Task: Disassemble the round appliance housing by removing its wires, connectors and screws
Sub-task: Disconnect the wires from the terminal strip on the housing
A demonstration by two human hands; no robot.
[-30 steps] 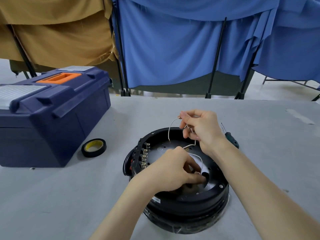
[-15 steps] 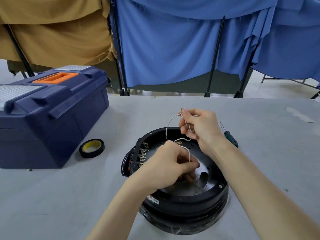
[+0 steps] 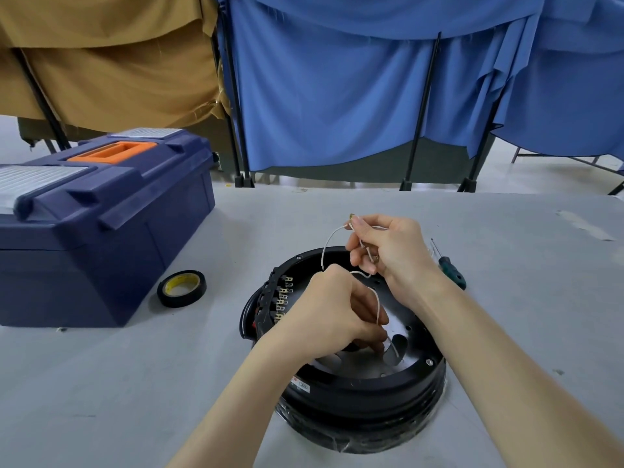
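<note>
The round black housing sits closest, on the grey table in front of the person. Its open side faces up, and clear plastic film is bunched around its base. A shiny metal plate with a dark oval slot lies inside the rim. A row of small brass terminals stands along the inner left wall.

The left hand hovers over the plate with its fingers curled down, holding the lower stretch of a thin white wire just above the slot. The wire's bottom end runs down into the slot.

From there the wire loops up to the right hand, which is raised over the far rim of the housing. Its thumb and fingers pinch the upper part of the wire. A small brass connector at the wire's tip pokes out above the thumb.

Just beyond the right wrist, a green-handled screwdriver lies on the table, close to the housing. To the left, apart from the housing, a roll of black tape with a yellow core lies flat. Past it stands a closed dark blue toolbox with an orange handle.

Behind the table, blue cloth and tan cloth hang from black poles.
</note>
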